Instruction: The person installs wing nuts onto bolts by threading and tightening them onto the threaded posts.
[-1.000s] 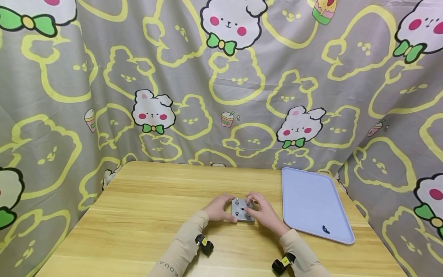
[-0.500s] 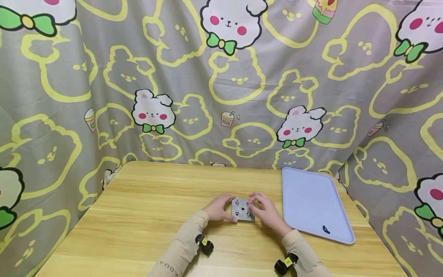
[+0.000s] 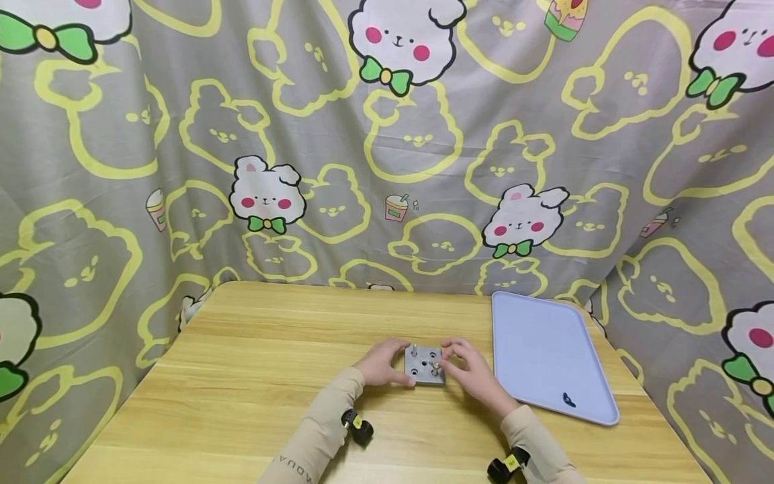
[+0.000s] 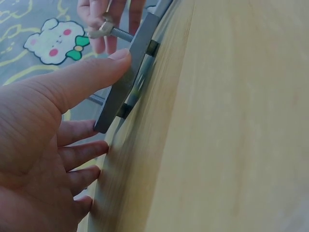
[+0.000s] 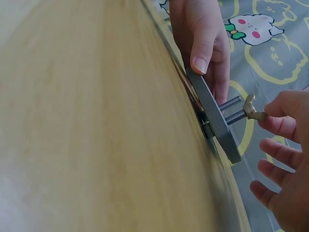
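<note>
Wood table [image 3: 266, 349]; left grip [image 3: 383, 364] spans plate [image 3: 424, 378], right grip [image 3: 474, 372] pinches wing nut [image 5: 249, 107]; dark piece [image 3: 569, 400] indistinct.

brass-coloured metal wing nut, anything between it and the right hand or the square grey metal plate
Nothing visible: the right hand touches the wing nut, and only the grey threaded metal bolt shows between it and the plate.

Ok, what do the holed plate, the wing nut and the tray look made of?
Holed plate: likely metal, matte grey, judging by its crisp edges and clean round holes.
Wing nut: probably metal, perhaps brass or plated steel; its dull yellowish tint leaves that open.
Tray: seemingly plastic, smooth, with even pale lilac-blue colour and a moulded-looking rim.
</note>
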The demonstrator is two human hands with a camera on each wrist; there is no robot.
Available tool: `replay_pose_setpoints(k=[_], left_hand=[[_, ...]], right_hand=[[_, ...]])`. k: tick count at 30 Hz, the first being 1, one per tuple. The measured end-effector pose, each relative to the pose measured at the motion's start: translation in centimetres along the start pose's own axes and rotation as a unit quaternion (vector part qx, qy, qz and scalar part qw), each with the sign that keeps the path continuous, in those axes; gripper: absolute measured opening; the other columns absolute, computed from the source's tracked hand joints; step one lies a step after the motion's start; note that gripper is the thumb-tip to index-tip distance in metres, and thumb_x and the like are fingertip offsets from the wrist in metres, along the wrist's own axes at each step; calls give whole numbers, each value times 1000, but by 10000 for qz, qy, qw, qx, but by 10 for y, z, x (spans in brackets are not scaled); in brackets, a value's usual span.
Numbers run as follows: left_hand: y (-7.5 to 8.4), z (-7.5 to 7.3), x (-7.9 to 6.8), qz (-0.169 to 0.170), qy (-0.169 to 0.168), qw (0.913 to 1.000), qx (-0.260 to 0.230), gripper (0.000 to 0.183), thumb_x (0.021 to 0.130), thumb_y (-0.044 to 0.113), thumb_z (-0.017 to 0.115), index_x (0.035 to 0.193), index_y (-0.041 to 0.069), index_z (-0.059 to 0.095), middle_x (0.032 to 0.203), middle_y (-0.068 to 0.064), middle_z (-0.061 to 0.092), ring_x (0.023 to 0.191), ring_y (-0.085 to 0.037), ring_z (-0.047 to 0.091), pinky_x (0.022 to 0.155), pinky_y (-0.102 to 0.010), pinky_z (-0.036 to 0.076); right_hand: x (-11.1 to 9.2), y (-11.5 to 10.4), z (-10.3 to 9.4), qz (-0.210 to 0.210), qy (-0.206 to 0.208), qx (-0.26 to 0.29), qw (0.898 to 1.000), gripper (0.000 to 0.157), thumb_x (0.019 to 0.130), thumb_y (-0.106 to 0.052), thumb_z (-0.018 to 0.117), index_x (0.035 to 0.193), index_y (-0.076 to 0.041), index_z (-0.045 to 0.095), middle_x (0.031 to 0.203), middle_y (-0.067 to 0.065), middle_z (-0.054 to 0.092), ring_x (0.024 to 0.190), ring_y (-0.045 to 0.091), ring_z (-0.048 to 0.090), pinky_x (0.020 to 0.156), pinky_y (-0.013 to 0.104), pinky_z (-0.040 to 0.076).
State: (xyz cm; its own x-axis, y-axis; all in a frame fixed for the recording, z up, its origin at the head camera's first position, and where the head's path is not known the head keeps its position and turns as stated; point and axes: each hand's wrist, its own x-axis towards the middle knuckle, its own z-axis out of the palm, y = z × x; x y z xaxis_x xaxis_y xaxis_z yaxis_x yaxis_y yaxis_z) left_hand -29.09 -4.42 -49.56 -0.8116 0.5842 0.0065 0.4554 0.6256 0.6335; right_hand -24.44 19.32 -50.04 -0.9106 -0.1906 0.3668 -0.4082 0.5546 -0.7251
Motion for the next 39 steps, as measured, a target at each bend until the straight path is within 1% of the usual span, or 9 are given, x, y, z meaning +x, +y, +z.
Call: replay_pose_setpoints(k=[4,7,11,17,20,25,30,35,39], left_hand=[[0,0,0,28,9,10000,29,86,74,38,82,143,4,44,149,-16,46,144,-40,31,120,-54,22],[1,0,0,26,9,10000,40,85,75,38,81,144,4,44,149,-16,46,144,-40,31,120,-54,22],[0,0,0,5,-5,10000,50,85,75,38,81,144,4,44,149,-16,46,144,-39,31,120,-53,22],[0,1,0,-14,-26,10000,86,86,75,39,81,144,4,43,149,-16,46,145,-39,31,120,-54,21],[0,1,0,-27,-39,9999,131,86,76,39,80,144,4,43,150,-15,45,145,-39,31,120,-54,22],[1,-1,-1,-109,-96,9999,89,86,77,41,79,146,6,42,151,-14,44,146,-37,30,121,-53,22],[2,-2,-1,-120,-111,9998,94,85,77,40,79,145,6,42,150,-14,45,145,-37,30,121,-53,22],[1,-1,-1,-93,-89,9998,126,86,77,42,79,146,7,42,150,-13,45,145,-36,31,121,-52,23],[0,-1,-1,-84,-73,9999,130,86,76,43,79,145,6,42,150,-13,45,145,-36,31,121,-52,22]], right_hand=[[-1,-2,-1,-212,-30,24,9998,11,86,-7,69,82,-17,64,119,14,64,117,38,57,101,62,43],[-2,-3,-1,-274,-41,40,9996,13,84,-5,69,82,-16,64,119,15,64,116,38,57,101,62,43],[-1,-3,1,-235,-72,101,9996,16,79,-4,73,81,-16,63,120,16,63,117,38,56,102,62,43],[0,-7,5,-482,-61,-70,9988,20,77,-4,76,83,-16,61,119,17,63,115,36,58,99,59,47],[2,-9,8,-554,-34,-126,9984,21,77,-4,77,83,-15,61,119,17,64,114,36,58,98,58,47],[7,-13,12,-374,-69,-121,9992,21,78,-5,77,83,-16,59,121,16,63,117,35,57,100,57,45],[13,-14,15,-186,-101,16,9998,19,81,-2,74,84,-14,60,122,17,62,117,34,57,102,57,44],[17,-14,15,-73,4,99,9999,16,82,-1,71,83,-13,62,120,16,62,117,34,57,102,56,45],[17,-14,14,41,84,114,9999,15,82,-2,70,83,-16,63,121,16,63,118,35,57,101,57,45]])
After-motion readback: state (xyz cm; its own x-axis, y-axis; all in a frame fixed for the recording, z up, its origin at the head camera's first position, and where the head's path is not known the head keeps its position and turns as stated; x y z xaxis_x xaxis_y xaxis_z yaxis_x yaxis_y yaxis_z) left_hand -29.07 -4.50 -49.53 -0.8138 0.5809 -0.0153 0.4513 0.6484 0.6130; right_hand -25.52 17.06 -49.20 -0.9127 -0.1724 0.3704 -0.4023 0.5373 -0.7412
